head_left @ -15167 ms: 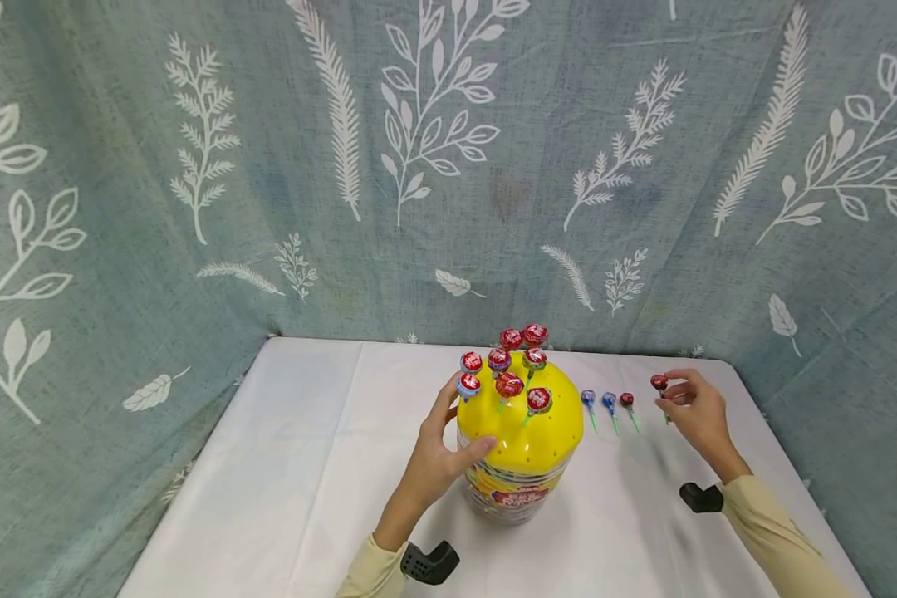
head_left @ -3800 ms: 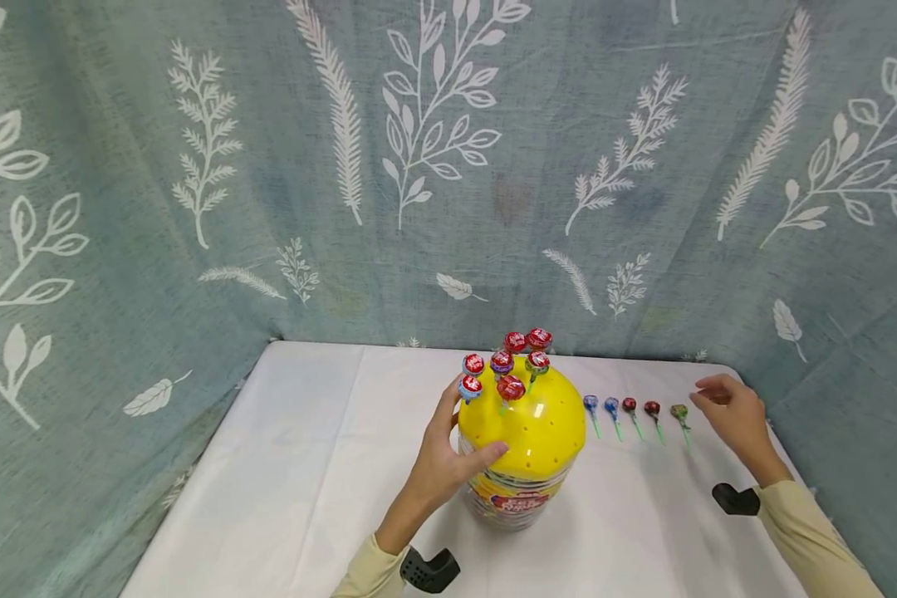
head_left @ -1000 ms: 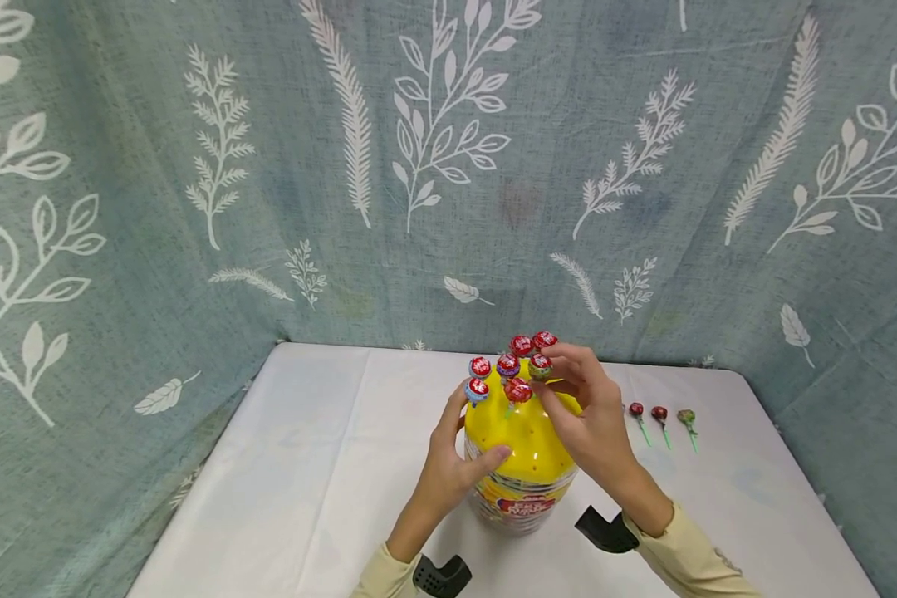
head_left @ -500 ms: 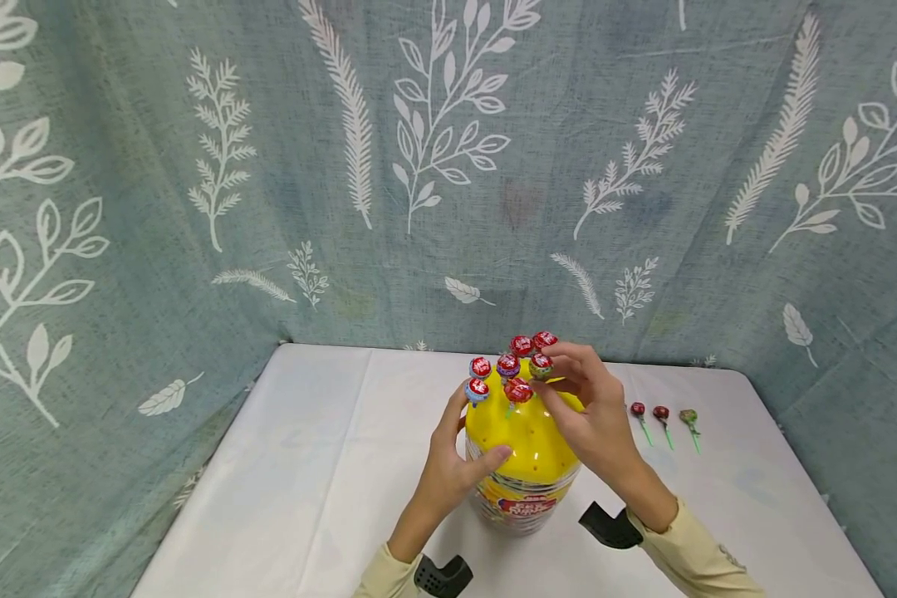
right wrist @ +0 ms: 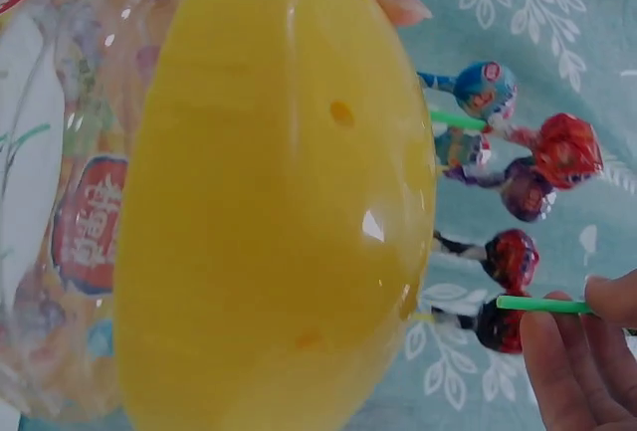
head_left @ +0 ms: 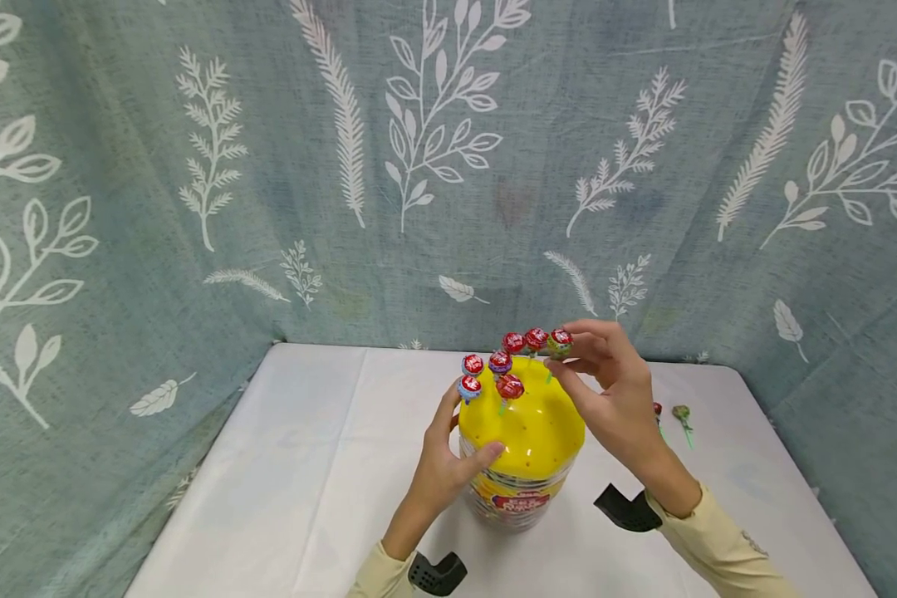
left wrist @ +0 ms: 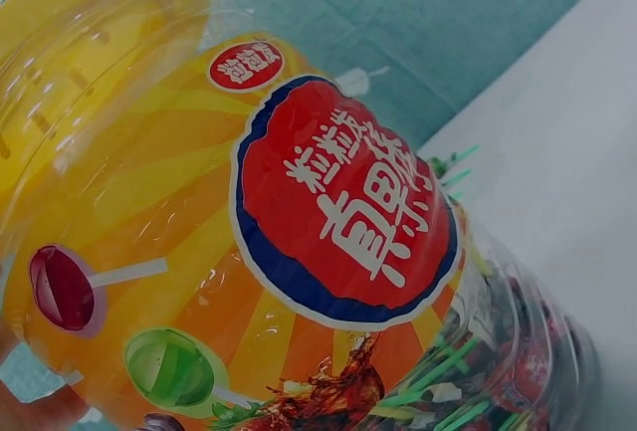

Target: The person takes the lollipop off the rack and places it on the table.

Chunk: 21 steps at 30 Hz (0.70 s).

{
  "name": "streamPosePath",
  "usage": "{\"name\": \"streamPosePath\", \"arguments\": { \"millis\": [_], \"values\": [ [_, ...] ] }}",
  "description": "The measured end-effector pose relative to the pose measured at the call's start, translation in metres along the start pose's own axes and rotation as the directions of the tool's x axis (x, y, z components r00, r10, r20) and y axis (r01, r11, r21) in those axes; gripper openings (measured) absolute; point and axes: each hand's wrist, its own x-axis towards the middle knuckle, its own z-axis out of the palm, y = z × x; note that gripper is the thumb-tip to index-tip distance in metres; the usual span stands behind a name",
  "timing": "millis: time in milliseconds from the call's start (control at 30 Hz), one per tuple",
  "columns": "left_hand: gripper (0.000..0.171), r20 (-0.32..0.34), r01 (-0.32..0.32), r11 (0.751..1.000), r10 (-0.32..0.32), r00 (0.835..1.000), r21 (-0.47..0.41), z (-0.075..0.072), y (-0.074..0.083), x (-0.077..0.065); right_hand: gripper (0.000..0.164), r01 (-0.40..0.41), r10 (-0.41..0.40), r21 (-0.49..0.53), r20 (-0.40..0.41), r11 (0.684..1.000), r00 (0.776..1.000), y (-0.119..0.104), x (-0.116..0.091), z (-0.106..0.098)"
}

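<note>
A clear jar [head_left: 519, 502] with a yellow domed lid [head_left: 541, 428] stands on the table, several wrapped lollipops [head_left: 510, 386] upright in the lid's holes. My left hand [head_left: 443, 469] holds the lid's left side, thumb across its front. With thumb and fingers my right hand [head_left: 616, 390] pinches a green-and-red lollipop [head_left: 560, 344] above the lid's right back. In the right wrist view its green stick [right wrist: 542, 305] shows its bare end, clear of the lid. The left wrist view shows the jar's printed label [left wrist: 348, 202] and more lollipops inside.
Right of the jar, a green-wrapped lollipop [head_left: 682, 413] and a dark red lollipop [head_left: 658, 409] lie on the white tablecloth [head_left: 284, 482]; my right hand hides the rest of that row. A patterned blue-green curtain [head_left: 456, 208] hangs behind and at both sides.
Earlier, my right hand laid lollipops in a row on the table. Within the last half second it has drawn the green-and-red lollipop up out of the lid. My left hand keeps its hold.
</note>
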Motion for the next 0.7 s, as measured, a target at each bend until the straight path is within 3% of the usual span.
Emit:
{"name": "streamPosePath", "arguments": {
  "millis": [467, 700],
  "values": [
    [0.078, 0.0, 0.028, 1.0, -0.028, 1.0, 0.004, 0.001, 0.0, 0.0, 0.05, -0.009, 0.009, 0.006, -0.023, 1.0, 1.0, 0.005, -0.012, -0.022],
    [0.079, -0.01, 0.027, 1.0, -0.027, 1.0, 0.01, 0.002, 0.0, -0.002, 0.05, -0.087, 0.087, -0.044, -0.011, 0.995, 0.996, 0.009, -0.02, -0.031]
  ]
}}
